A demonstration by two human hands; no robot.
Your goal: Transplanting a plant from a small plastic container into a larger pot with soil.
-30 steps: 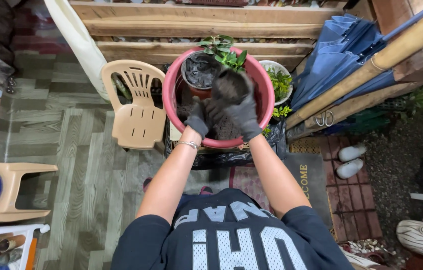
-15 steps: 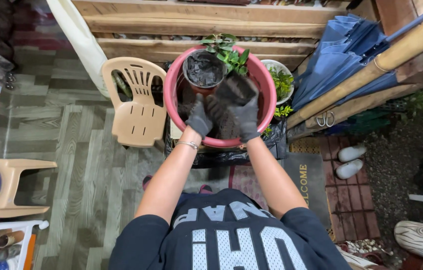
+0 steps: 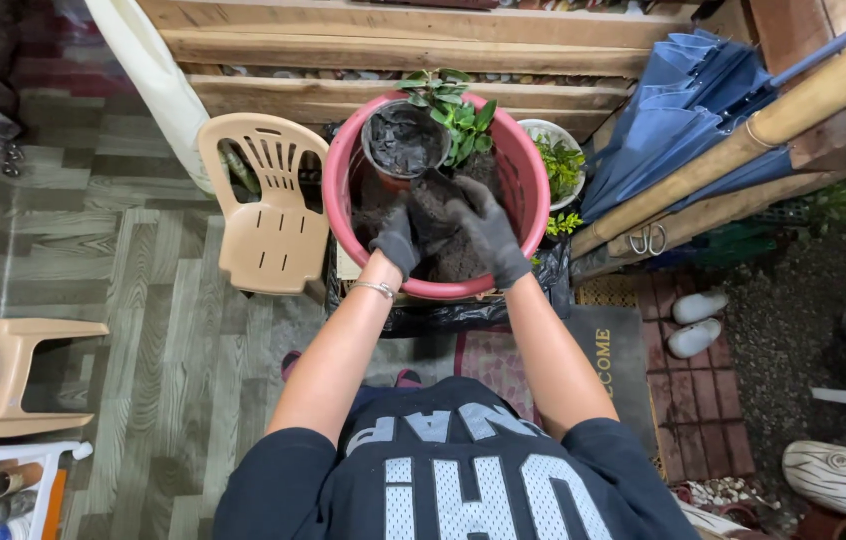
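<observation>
Moved since a moment ago: clump of dark soil (image 3: 440, 205) now lower in the pink basin (image 3: 533, 190), closer to the small pot (image 3: 405, 142); both hands a bit lower too.

Left hand (image 3: 396, 240), in a dark glove, curled around the left side of the clump. Right hand (image 3: 488, 230), also gloved, cupped around the right side, fingers bent and gripping. Clump held between the two hands, above more soil in the basin. Silver bracelet (image 3: 376, 289) on the left wrist.

Small pot full of dark soil, at the far side inside the basin. Green leafy plant (image 3: 455, 110) just beside the pot, also in the basin. Basin set on black plastic (image 3: 443, 315).

Beige plastic chair (image 3: 265, 205) left of the basin, touching or nearly so. White pot with green leaves (image 3: 558, 160) just right of the basin. Folded blue umbrella (image 3: 683, 110) and bamboo pole (image 3: 743, 140) further right. White slippers (image 3: 696, 322) on the brick floor, well apart from the hands.
</observation>
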